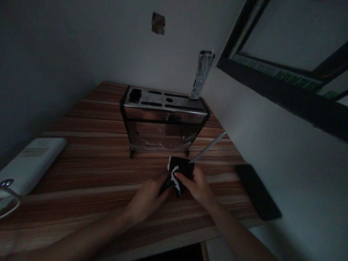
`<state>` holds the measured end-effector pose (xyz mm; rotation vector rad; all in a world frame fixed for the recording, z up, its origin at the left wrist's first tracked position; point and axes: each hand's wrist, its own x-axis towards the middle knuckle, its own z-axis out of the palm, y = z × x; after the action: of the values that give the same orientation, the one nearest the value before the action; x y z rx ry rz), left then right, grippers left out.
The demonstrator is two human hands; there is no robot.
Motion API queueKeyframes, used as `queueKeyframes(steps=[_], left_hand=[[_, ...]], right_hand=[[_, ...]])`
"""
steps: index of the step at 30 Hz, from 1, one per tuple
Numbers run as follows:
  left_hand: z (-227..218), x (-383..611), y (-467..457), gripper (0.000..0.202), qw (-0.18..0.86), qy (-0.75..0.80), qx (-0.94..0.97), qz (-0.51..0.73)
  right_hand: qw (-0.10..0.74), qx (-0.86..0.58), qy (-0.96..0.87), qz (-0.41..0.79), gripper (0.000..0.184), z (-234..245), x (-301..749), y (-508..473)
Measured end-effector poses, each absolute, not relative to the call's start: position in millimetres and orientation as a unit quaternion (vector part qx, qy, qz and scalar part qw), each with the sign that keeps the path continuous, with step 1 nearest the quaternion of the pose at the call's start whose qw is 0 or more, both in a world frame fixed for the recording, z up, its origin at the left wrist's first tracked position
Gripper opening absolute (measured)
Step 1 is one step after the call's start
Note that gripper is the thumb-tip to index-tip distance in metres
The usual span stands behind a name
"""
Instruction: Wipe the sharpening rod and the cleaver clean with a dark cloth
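Observation:
Near the front of the wooden table, my left hand [149,199] is closed around the black handle of a long, thin metal tool [208,145]. Its slim shaft points up to the right; whether it is a knife or a sharpening steel I cannot tell. My right hand [200,185] pinches a black cloth [181,166] with a white edge, wrapped around the tool where handle and shaft meet. Just beyond both hands stands a metal knife holder [167,115] with slots and holes on top. A grey, plastic-wrapped handle [201,76] sticks up from its right end.
A white box-shaped device [34,163] with a cable lies on the left of the wooden table [89,174]. At the right edge, against the wall, rests a black phone-like slab [258,192]. A dark-framed window [282,81] is at upper right.

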<state>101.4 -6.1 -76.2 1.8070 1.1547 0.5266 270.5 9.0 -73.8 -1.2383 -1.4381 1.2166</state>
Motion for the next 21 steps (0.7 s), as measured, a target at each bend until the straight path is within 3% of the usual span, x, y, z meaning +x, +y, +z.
queueKeyframes(steps=[21], left_hand=[[-74, 100, -3, 0.022, 0.440, 0.462, 0.740, 0.212]], right_hand=[[0.524, -0.538, -0.521, 0.406, 0.023, -66, 283, 18]])
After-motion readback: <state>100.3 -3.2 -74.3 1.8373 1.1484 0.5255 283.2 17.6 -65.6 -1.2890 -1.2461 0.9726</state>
